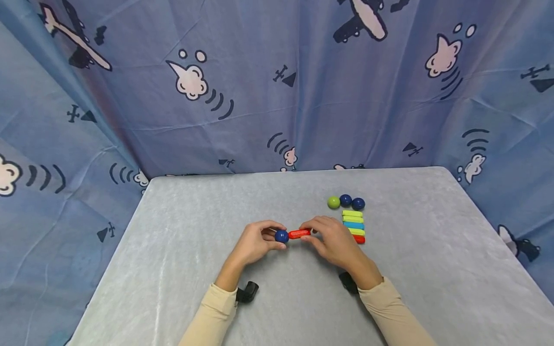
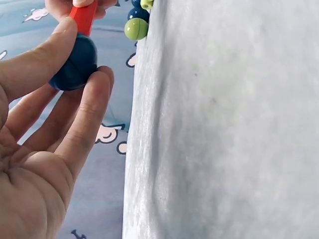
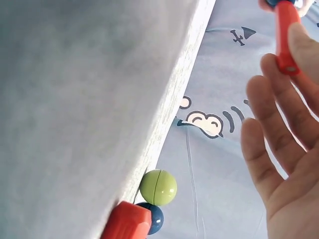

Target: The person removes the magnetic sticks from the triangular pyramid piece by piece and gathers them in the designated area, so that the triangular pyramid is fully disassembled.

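Observation:
Between thumb and fingers my left hand (image 1: 255,242) pinches a dark blue ball (image 1: 282,236). A red rod (image 1: 299,233) meets the ball's right side, and my right hand (image 1: 335,240) pinches the rod near its other end. In the left wrist view the ball (image 2: 77,62) sits against one end of the red rod (image 2: 83,19). The right wrist view shows the rod's free end (image 3: 288,67) beneath the right thumb, with the other fingers spread. Whether ball and rod are joined or merely touching, I cannot tell.
Behind the right hand lie a green ball (image 1: 333,202) and two dark blue balls (image 1: 358,203). Nearer, several rods (image 1: 353,219) in yellow-green, blue and red lie side by side. The pale cloth-covered table (image 1: 195,206) ends at a patterned blue curtain (image 1: 259,96).

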Tool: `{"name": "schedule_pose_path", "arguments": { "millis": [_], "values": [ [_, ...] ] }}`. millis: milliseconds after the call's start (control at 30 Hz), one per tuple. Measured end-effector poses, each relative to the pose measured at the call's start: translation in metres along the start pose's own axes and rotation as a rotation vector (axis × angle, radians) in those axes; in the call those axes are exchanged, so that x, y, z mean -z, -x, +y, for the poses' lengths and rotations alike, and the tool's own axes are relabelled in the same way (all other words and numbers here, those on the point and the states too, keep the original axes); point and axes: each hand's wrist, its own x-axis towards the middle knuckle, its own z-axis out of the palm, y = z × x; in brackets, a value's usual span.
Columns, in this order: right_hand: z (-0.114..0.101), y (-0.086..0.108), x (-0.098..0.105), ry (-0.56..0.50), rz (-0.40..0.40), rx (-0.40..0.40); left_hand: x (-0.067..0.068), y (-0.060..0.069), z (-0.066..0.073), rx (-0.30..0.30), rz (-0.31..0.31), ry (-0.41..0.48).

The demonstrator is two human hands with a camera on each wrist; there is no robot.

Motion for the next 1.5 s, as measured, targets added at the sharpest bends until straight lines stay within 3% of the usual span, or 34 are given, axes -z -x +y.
{"name": "schedule_pose_path", "arguments": {
  "millis": [133,333,400,667,833,1033,1233,1500],
  "values": [
    [0.000,0.000,0.004,0.012,0.019,0.020,0.004,0.000,0.003,0.033,0.038,0.018],
    [0.007,0.002,0.014,-0.068,0.165,-0.058,0.026,0.003,0.004,0.121,0.283,0.050],
    [0.008,0.001,0.017,-0.102,0.193,-0.079,0.031,0.003,0.003,0.125,0.316,0.088],
    [0.009,0.001,0.020,-0.085,0.144,-0.076,0.028,0.002,0.002,0.106,0.214,0.080],
    [0.009,0.007,0.021,-0.062,0.109,-0.090,0.021,0.003,0.004,0.111,0.194,0.051],
    [0.015,0.016,0.024,-0.035,0.083,-0.075,0.018,0.004,0.004,0.075,0.184,-0.046],
    [0.030,0.026,0.034,0.022,0.067,-0.056,0.017,0.004,0.001,0.064,0.124,-0.142],
    [0.051,0.041,0.051,0.115,-0.034,-0.105,0.016,0.005,-0.002,0.012,0.074,-0.248]
  ]
}}
